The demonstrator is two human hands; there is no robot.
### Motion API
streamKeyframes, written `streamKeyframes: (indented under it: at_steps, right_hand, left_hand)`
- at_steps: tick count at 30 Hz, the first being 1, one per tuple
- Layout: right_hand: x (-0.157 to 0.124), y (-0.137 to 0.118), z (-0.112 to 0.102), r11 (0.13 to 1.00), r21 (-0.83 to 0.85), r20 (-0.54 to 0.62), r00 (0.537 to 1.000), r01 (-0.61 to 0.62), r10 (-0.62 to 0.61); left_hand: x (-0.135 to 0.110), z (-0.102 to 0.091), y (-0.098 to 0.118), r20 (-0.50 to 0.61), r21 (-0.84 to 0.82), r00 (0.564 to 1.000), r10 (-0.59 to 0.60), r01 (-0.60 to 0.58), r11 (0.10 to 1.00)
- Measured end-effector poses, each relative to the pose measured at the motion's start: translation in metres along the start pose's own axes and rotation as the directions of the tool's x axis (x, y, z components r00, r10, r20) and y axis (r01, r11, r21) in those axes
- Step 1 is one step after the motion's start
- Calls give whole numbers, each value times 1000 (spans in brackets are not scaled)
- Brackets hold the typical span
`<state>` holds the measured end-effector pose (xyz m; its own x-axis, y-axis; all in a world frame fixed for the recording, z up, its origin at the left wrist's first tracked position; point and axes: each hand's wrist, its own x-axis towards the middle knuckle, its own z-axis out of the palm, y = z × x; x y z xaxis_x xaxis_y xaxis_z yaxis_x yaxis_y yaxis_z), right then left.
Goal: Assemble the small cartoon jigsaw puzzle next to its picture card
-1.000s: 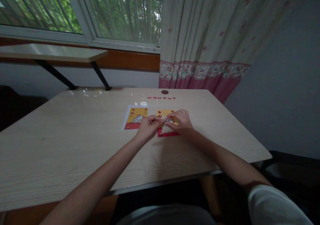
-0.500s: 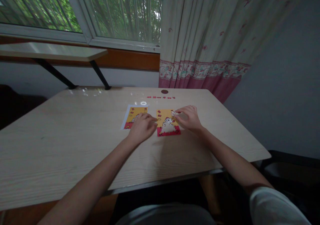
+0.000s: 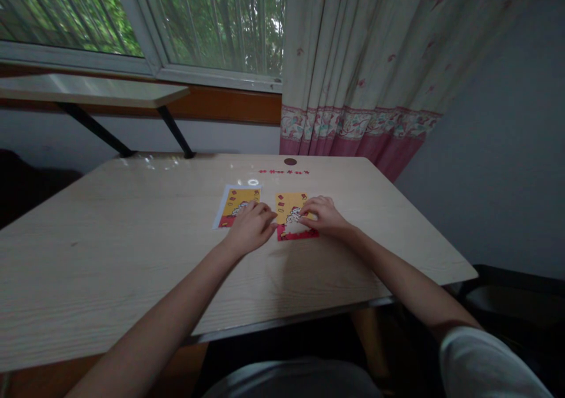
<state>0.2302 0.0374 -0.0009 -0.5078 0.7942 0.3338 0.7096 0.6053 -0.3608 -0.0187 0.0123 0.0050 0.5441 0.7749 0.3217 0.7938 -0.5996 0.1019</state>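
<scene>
Two yellow-and-red cartoon pictures lie side by side on the wooden table (image 3: 132,251). The left picture (image 3: 235,204) has a white border. My left hand (image 3: 251,228) rests between them, knuckles up and fingers curled, with its fingertips at the left edge of the right picture (image 3: 289,221). What is under those fingers is hidden. My right hand (image 3: 325,216) lies on that picture's right side, fingers stretched flat and pointing left over the drawing.
A row of small red pieces (image 3: 285,172) and a dark round cap (image 3: 290,161) sit near the table's far edge. Behind are a window, a wall shelf (image 3: 92,92) on black brackets and a flowered curtain (image 3: 362,62). The table's right corner (image 3: 472,275) is close.
A second ago both hands met in a pinch over the right picture's middle. They then drew apart to its sides; now the right hand has slid back in over the drawing.
</scene>
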Motion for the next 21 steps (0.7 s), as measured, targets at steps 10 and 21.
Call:
streamKeyframes:
  at_steps: [10, 21]
  right_hand:
    - [1, -3, 0, 1000, -10, 53, 998, -14, 14]
    - [1, -5, 3, 1000, -20, 44, 999, 21, -20]
  left_hand:
    - [1, -1, 2, 9, 12, 1000, 8, -9, 1000]
    - [1, 0, 1, 12, -11, 1000, 2, -2, 1000]
